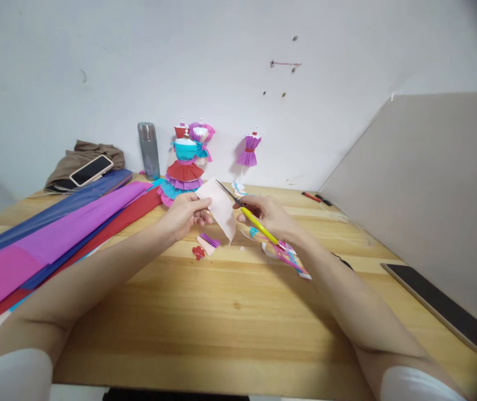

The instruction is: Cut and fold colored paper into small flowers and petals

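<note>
Pinched in my left hand (188, 214) is a pale pink piece of paper (220, 210), held up above the table. My right hand (269, 214) grips scissors with yellow handles (260, 224). Their dark blades meet the paper's upper right edge; I cannot tell how far apart they are. Below the paper lie small purple and pink folded pieces (209, 241) and a red flower-shaped cutout (198, 253). Pink, blue and white scraps (291, 259) lie beside my right wrist, partly hidden by it.
Small mannequins in paper dresses (185, 170) stand at the back, one in purple (249, 150) apart from the others. Long coloured paper sheets (63, 234) cover the left side. There are also a bottle (150, 150), a phone (92, 170), brown cloth (67, 164) and a tablet (439, 303).
</note>
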`<action>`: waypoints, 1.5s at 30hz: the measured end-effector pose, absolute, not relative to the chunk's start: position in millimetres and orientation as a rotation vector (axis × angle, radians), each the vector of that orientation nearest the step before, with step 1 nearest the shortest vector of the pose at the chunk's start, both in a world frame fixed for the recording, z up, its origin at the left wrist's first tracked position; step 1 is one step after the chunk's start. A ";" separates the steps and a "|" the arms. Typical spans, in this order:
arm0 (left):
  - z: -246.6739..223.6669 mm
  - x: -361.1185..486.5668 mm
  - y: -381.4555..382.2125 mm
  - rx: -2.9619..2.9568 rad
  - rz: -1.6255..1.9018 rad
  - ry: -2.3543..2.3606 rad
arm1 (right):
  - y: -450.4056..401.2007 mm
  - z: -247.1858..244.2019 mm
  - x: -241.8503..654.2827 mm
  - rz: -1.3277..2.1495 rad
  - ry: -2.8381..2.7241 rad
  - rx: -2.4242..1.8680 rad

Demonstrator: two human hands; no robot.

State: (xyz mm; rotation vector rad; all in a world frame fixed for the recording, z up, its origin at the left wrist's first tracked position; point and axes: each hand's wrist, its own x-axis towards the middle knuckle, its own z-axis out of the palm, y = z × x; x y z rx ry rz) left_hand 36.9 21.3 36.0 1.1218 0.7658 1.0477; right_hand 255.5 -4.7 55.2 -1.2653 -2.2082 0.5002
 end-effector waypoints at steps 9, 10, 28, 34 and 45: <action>34.5 37.5 22.9 1.117 1.070 0.748 | -3.1 53.6 261.3 0.513 -2.294 -1.177; 34.3 37.5 22.9 1.114 1.074 0.747 | -2.7 53.2 261.7 0.522 -2.302 -1.170; 33.9 38.2 19.4 1.174 1.039 0.755 | -3.2 53.1 257.0 0.489 -2.307 -1.123; 32.6 37.3 20.9 1.183 1.026 0.759 | -4.7 55.0 254.7 0.514 -2.278 -1.159; 34.2 38.4 20.1 1.154 1.043 0.760 | -3.0 52.1 255.7 0.527 -2.245 -1.171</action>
